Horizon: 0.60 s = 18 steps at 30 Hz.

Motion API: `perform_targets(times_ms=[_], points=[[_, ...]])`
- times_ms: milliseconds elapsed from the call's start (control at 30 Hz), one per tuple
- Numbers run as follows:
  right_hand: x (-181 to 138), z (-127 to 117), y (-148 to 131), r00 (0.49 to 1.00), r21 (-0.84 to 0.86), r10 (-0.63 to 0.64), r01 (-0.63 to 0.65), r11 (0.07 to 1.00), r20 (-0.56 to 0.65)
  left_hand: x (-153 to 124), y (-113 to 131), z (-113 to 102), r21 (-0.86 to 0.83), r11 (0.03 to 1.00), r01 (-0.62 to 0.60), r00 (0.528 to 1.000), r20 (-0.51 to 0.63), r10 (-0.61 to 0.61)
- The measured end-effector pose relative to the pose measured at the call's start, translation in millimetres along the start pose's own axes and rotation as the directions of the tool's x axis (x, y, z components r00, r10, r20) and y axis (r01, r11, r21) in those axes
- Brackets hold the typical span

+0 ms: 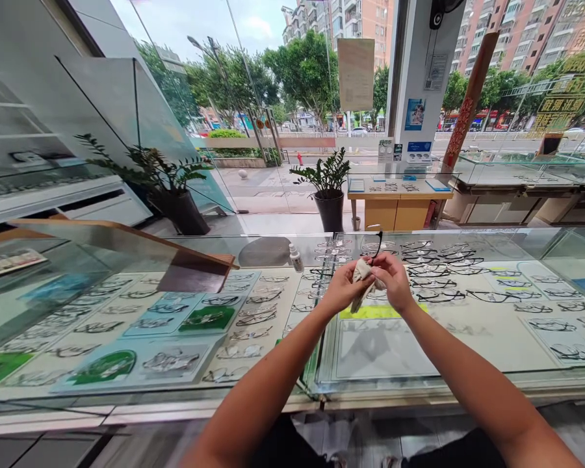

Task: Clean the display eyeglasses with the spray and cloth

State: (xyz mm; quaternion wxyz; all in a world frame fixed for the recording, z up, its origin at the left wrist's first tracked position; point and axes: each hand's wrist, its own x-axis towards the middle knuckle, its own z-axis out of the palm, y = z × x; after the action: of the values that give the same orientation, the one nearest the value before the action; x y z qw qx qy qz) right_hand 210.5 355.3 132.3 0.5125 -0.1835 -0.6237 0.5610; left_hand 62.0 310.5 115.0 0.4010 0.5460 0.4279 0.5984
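Note:
Above the glass counter, my left hand (345,285) is closed around a pale cloth (362,270), part of which hangs down below the fingers. My right hand (390,278) is closed beside it, fingers pinching a pair of glasses whose dark temple (379,244) sticks up above the hands. Most of the frame and the lenses are hidden by the cloth and my fingers. A small white spray bottle (296,258) stands on the counter to the left of my hands.
Under the glass top of the counter (380,383) lie rows of eyeglasses (433,270). A wooden board (127,244) slants across the left side. Beyond the counter are a potted plant (329,195) and a small display table (394,195) before the window.

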Motion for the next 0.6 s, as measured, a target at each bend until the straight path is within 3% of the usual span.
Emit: perform_targets(times_ms=[167,433,600], points=[[-4.7,1.3,1.7,0.996,-0.113,-0.085,0.087,0.990,0.016,2.4,-0.2,-2.4,0.069,0.997,-0.035,0.994,-0.097,0.042],[3.0,-2.4,4.1,0.997,-0.053,-0.013,0.009,0.999,-0.076,-0.5,3.0,-6.7,0.011,1.000,0.005,0.994,0.107,-0.007],[2.5,0.1,3.2,0.998,-0.043,-0.008,0.005,0.999,-0.062,-2.7,5.0,-1.2,0.015,0.999,0.049,0.998,0.030,-0.049]])
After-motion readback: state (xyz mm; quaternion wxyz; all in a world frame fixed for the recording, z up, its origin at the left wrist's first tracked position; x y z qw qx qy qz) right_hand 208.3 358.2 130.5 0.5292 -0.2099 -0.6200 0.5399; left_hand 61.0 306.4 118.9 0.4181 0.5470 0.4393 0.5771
